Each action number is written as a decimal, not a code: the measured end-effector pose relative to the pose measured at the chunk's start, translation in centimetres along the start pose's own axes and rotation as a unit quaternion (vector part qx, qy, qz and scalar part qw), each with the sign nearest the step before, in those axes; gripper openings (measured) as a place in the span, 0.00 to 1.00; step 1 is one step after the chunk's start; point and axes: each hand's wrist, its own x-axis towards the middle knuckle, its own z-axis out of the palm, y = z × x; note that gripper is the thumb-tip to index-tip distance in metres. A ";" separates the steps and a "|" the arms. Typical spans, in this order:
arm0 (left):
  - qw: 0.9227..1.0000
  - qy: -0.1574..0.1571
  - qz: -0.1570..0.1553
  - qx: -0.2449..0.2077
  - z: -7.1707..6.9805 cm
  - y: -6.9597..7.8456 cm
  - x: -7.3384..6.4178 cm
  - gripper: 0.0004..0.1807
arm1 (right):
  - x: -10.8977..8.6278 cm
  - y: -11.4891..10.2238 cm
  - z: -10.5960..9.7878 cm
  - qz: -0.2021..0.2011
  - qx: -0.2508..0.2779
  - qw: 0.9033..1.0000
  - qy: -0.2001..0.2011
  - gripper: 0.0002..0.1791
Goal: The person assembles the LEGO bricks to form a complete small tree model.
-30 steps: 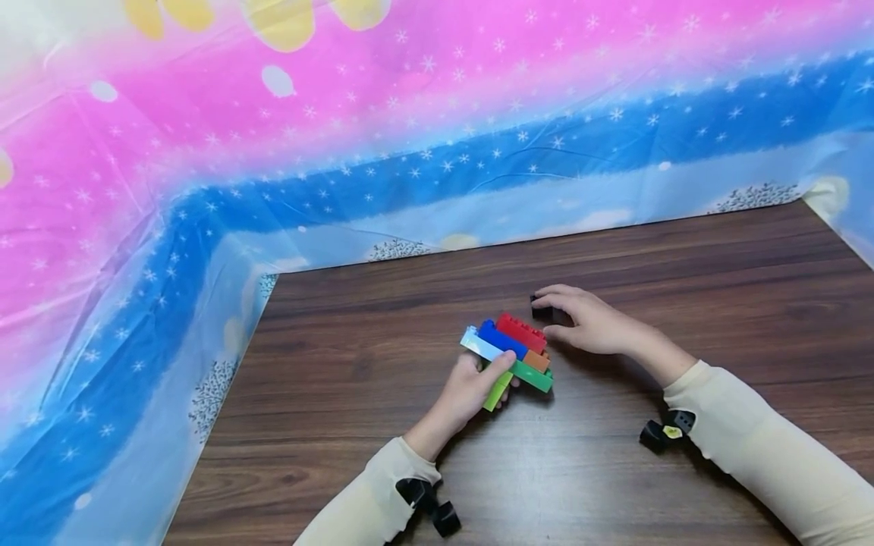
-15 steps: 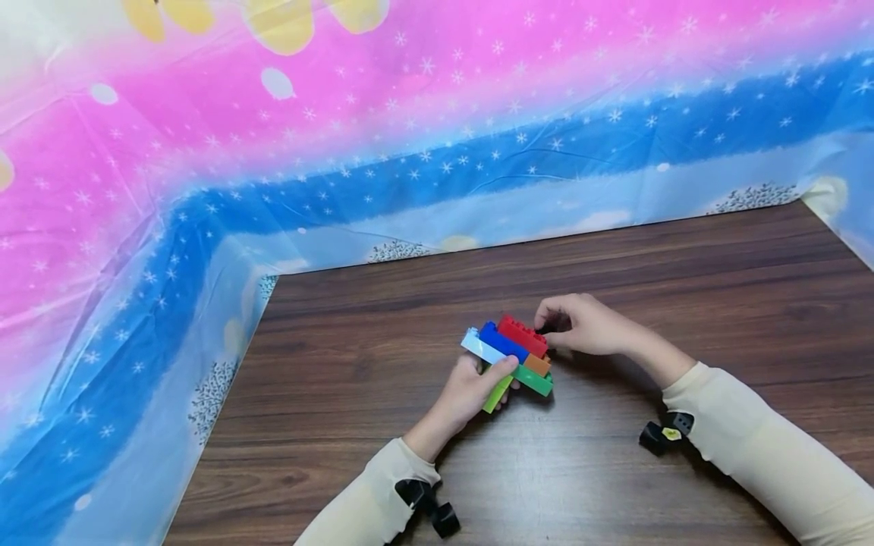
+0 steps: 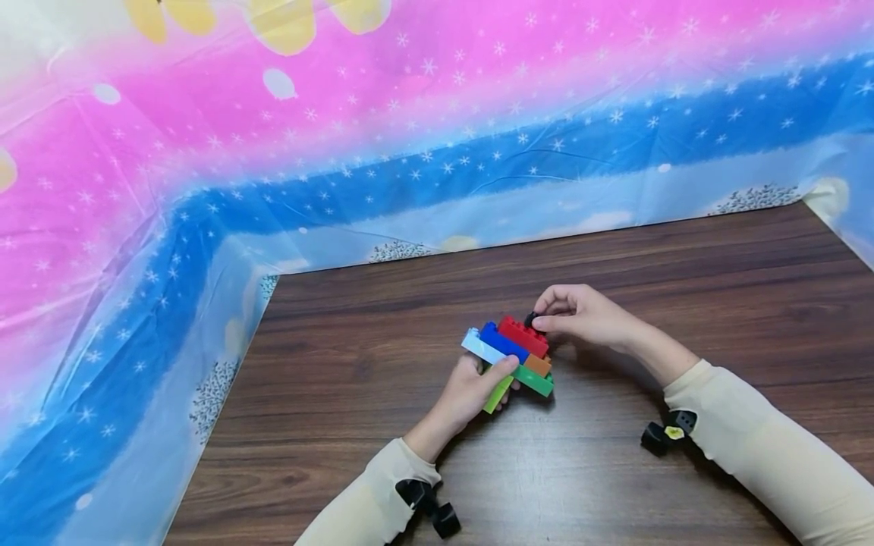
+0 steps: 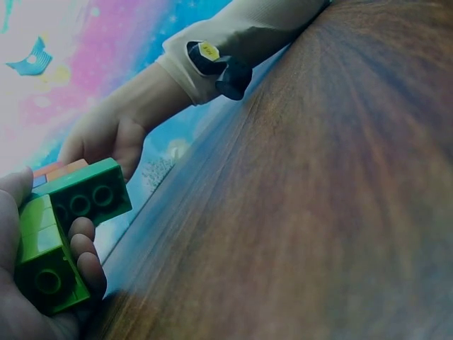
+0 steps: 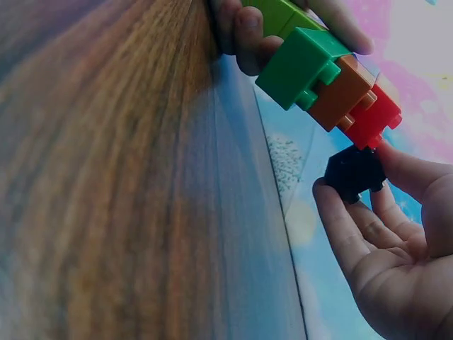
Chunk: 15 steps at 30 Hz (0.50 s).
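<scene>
L hand (image 3: 467,390) grips the brick stack (image 3: 512,350) from below, thumb over the near edge, fingers curled under the lime brick (image 3: 497,393); stack is held just above the wooden table (image 3: 410,470), about mid-table, a bit near of centre. Stack layers seen from head cam: light-blue plate (image 3: 478,346) at left, blue brick (image 3: 501,340), red brick (image 3: 522,336) on top at far side, orange brick (image 3: 537,363) and dark green brick (image 3: 536,379) at right end. R hand (image 3: 587,318) pinches a small black brick (image 5: 354,172) btwn thumb & fingertips, right at the far-right end of the red brick; R wrist cam shows black piece just beside the red one, touching or nearly so, can't tell which. Pink/blue snowflake sheet (image 3: 273,152) covers far & left sides round the table.
</scene>
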 end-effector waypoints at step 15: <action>1.000 -0.003 -0.003 0.011 0.0 0.1 0.0 0.20 | -0.2 -0.2 0.0 -0.008 0.077 0.996 0.037 0.09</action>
